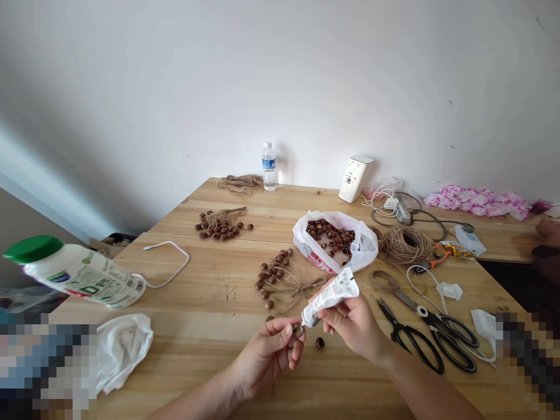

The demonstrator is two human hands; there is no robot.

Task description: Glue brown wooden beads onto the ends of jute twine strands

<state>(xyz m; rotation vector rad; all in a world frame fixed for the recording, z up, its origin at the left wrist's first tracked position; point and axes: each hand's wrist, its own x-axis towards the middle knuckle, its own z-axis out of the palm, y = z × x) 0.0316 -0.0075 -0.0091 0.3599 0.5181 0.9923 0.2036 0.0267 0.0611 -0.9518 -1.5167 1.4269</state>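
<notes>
My left hand (270,350) pinches an open nut shell (298,331) between its fingers, hollow side up. In my right hand (354,325) is a white squeeze tube (330,296), tilted with its nozzle down at the shell's opening. Print covers part of the tube. Another open nut shell (320,343) lies on the table just below the tube. Beyond my hands rests a bunch of brown nuts on twine strings (273,273), tied into a wrapped stem. A white plastic bag (301,239) behind it holds many loose brown shells.
Two pairs of black-handled scissors (422,348) (452,332), a twine coil (406,244) and cables lie right. A second nut bunch (221,224), a water bottle (269,169) and a white box (355,179) stand farther back. A green-lidded jar (83,274) is left; a person's hand (549,230) shows far right.
</notes>
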